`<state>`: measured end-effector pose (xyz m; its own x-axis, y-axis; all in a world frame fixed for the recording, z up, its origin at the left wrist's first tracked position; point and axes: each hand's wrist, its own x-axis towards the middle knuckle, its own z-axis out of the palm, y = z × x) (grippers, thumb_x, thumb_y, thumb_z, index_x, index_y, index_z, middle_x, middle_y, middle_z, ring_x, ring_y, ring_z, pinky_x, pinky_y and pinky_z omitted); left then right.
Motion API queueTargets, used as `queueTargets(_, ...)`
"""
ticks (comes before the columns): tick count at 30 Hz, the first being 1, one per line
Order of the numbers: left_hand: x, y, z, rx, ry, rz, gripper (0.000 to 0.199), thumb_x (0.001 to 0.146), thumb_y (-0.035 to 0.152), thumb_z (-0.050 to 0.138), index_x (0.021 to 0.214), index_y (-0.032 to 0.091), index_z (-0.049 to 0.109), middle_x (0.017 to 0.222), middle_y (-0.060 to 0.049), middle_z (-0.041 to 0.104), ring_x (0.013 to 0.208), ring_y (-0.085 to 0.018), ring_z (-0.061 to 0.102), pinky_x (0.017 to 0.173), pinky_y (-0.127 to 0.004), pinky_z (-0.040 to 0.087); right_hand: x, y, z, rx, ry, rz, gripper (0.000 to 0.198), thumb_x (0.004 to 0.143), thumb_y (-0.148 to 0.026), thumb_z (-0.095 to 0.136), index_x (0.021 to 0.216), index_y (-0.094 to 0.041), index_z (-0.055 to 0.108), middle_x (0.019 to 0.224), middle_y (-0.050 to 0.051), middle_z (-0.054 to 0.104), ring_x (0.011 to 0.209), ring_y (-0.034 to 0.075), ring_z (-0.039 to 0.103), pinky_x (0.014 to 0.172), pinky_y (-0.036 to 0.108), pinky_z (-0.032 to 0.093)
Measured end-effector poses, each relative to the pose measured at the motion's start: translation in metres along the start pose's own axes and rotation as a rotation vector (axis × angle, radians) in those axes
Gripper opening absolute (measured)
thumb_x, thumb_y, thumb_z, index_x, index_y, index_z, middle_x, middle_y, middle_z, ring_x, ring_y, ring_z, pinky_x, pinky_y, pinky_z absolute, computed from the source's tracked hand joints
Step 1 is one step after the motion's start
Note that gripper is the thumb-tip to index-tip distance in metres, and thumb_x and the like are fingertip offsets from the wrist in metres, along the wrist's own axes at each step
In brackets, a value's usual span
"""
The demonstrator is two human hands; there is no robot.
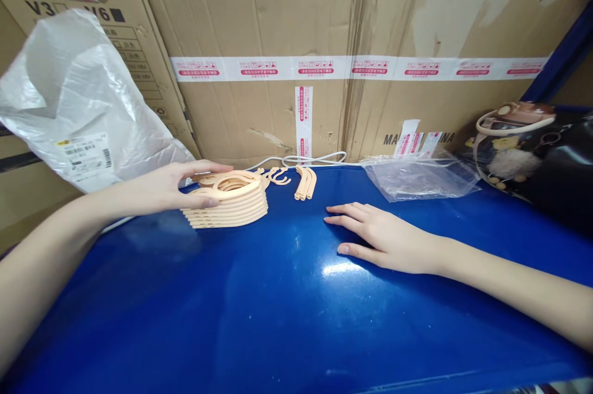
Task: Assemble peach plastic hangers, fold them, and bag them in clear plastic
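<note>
At the left of the table, cream plastic hangers lie in a neat stack, their hooks pointing right. My left hand grips the stack's left end, thumb on the near side and fingers over the far side. How many hangers it pinches cannot be made out. Several short curved cream pieces lie together just right of the hooks. My right hand rests palm down on the blue tabletop, fingers spread, holding nothing.
A white plastic mailing bag leans at the left. Cardboard boxes wall off the back, with a white cable along their foot. A clear plastic bag and a clear container with a handle sit at the right.
</note>
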<state>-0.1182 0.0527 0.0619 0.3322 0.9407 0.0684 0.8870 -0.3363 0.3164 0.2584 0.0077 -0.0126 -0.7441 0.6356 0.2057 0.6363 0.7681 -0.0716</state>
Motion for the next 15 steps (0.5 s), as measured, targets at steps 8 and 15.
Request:
queueTargets(8, -0.009, 0.02, 0.0, 0.011, -0.007, 0.027, 0.064, 0.084, 0.057, 0.053, 0.137, 0.022, 0.046, 0.137, -0.005, 0.055, 0.118, -0.026, 0.054, 0.102, -0.041, 0.039, 0.0, 0.0, 0.0, 0.018, 0.008, -0.005, 0.054, 0.096, -0.052, 0.04, 0.136, -0.017, 0.052, 0.141, 0.015, 0.05, 0.125, 0.03, 0.05, 0.105, 0.051, 0.041)
queueTargets(15, -0.006, 0.016, 0.007, -0.028, 0.075, 0.045, 0.067, 0.077, 0.063, 0.055, 0.131, 0.023, 0.054, 0.13, -0.003, 0.061, 0.111, -0.025, 0.06, 0.098, -0.038, 0.044, 0.0, 0.001, -0.001, 0.004, -0.017, 0.002, 0.056, 0.097, -0.053, 0.038, 0.137, -0.016, 0.05, 0.142, 0.015, 0.048, 0.126, 0.029, 0.049, 0.106, 0.049, 0.04)
